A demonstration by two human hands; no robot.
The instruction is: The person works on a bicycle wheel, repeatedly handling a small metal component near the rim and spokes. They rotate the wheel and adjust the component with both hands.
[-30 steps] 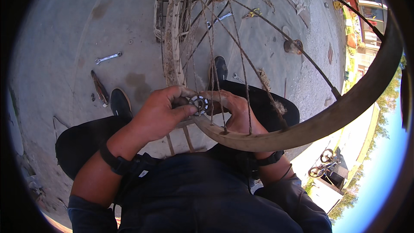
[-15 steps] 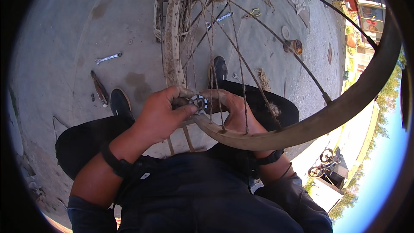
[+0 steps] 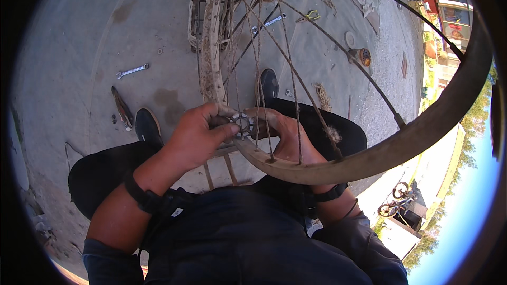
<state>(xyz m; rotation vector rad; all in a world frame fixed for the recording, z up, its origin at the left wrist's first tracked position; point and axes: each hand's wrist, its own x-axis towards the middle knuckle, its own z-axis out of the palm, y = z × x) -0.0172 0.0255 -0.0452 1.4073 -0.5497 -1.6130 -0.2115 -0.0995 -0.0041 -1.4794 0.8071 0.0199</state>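
Pinching notched ring (image 3: pixel 243 125) at thumb tip of left hand (image 3: pixel 193 134), beside right hand (image 3: pixel 285 126) (hold unclear), just above rim (image 3: pixel 338 173); could slip, if poorly seated or twisted hard, scraping knuckles on spokes (image 3: pixel 388 104) just rightward.

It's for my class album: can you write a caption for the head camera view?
Left hand pinching a round tool among dirty wheel spokes near the rim, right hand close beside it.

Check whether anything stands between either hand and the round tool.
Nothing visible for the left hand, whose thumb touches the round tool. Spokes cross in front of the right hand; its contact with the tool is unclear.
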